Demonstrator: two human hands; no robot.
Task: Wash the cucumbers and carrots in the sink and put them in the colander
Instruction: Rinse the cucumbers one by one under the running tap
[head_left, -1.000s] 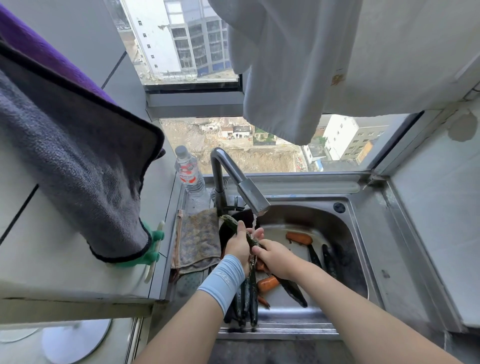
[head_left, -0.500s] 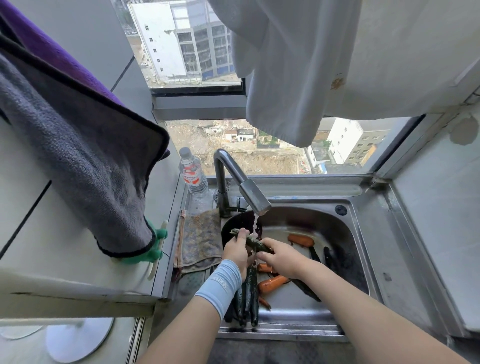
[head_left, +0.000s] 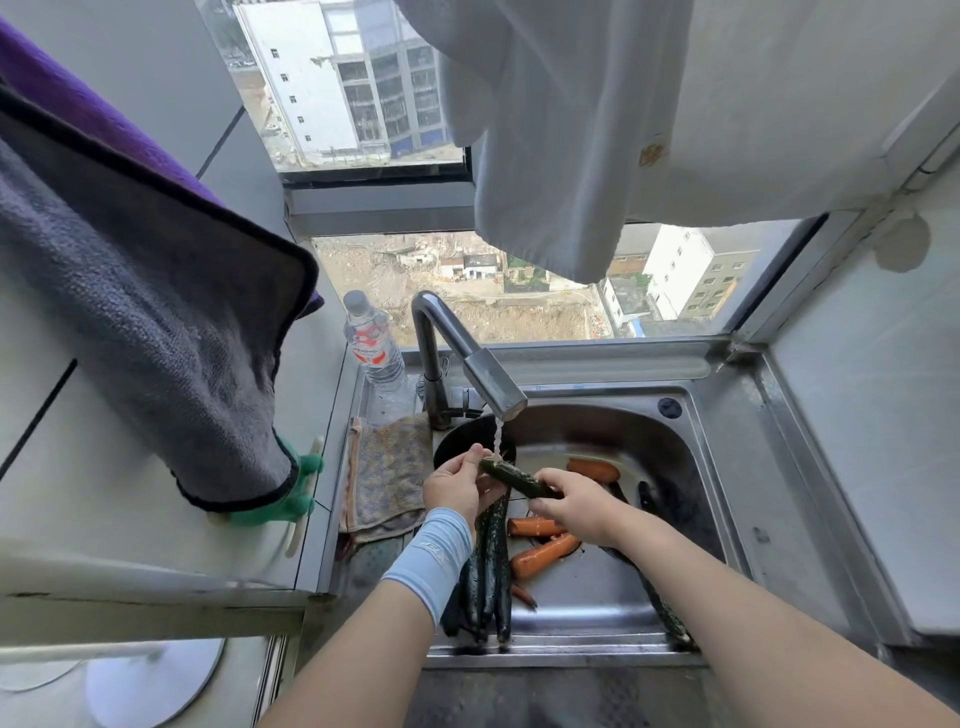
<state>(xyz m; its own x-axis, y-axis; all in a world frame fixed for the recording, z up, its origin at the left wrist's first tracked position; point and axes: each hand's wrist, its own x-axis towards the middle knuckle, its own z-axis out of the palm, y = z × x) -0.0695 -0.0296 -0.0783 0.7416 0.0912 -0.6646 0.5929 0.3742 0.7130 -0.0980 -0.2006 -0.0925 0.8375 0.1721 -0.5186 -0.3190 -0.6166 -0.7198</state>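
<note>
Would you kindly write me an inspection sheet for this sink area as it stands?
Surface: steel sink, wet; tap running a thin stream.
Job's things: one cucumber held under the stream; more cucumbers and several carrots lie in the basin; dark round vessel by the tap's base, perhaps the colander, cannot tell.
Clutter: plastic bottle and rag left of the tap; green item under the grey towel.
Hands: left hand pinches the cucumber's end; right hand grips the other end.
Cables: nothing seen.
Surroundings: window behind the sink; white cloth hanging above.
</note>
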